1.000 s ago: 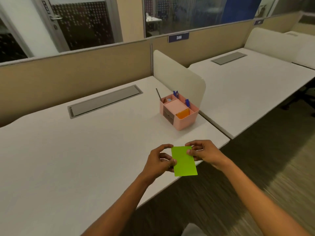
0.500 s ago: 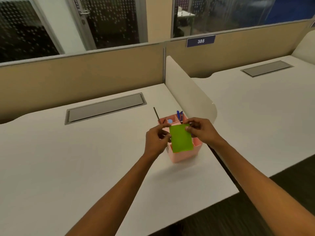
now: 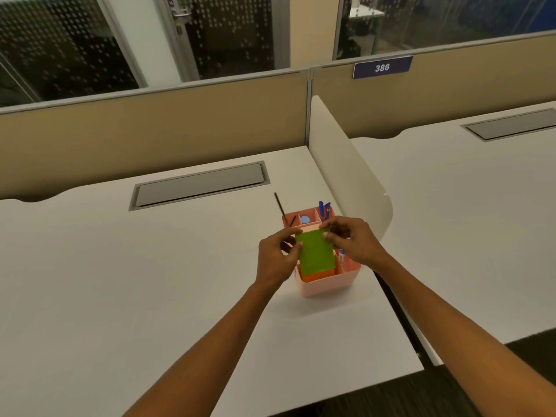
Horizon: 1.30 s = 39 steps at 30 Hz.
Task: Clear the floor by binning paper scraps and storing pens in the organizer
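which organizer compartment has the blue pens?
The far right corner compartment of the pink organizer; blue pens stand upright there. Its neighbour holds a round blue item.

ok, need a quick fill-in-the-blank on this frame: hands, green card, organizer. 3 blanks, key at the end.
1. Both hands, left and right, pinch a card coloured ____.
2. The card is held over an organizer coloured ____.
3. The sign on the partition reads ____.

Missing words: green; pink; 386
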Each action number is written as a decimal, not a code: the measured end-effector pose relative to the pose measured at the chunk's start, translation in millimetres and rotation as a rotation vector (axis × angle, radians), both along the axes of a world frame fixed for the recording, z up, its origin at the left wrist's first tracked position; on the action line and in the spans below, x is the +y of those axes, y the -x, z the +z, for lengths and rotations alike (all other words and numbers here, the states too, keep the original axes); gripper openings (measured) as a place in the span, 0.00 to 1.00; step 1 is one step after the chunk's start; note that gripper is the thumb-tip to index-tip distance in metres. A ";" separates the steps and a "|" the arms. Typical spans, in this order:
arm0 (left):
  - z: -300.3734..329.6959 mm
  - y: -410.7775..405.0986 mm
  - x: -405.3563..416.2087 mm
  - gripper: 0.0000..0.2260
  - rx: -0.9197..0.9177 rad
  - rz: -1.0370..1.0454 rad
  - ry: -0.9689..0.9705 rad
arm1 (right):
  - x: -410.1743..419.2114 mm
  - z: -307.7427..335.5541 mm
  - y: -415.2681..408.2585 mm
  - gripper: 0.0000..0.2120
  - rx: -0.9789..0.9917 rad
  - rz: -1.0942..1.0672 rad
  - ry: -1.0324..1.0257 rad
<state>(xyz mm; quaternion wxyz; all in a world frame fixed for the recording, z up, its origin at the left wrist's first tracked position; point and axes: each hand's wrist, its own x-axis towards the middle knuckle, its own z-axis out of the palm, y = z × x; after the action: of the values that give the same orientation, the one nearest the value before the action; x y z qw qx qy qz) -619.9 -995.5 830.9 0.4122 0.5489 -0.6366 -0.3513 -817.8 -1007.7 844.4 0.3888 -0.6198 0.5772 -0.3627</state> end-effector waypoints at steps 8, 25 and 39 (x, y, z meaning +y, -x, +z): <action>-24.5 -2.5 8.1 0.06 -0.185 -0.040 -0.048 | 1.0 -16.4 8.7 0.05 0.254 0.083 -0.051; -40.2 -3.3 15.0 0.12 -0.419 -0.046 -0.118 | -4.0 -12.8 -13.7 0.07 0.707 0.217 -0.095; -23.3 -33.5 24.8 0.10 -0.263 -0.118 -0.144 | 4.4 -10.9 -23.1 0.10 0.925 0.130 -0.144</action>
<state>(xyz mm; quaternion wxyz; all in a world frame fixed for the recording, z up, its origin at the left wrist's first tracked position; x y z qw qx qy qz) -586.4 -970.6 807.7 0.2634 0.5799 -0.6895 -0.3448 -794.7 -1003.3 833.5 0.1548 -0.7226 0.6735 0.0177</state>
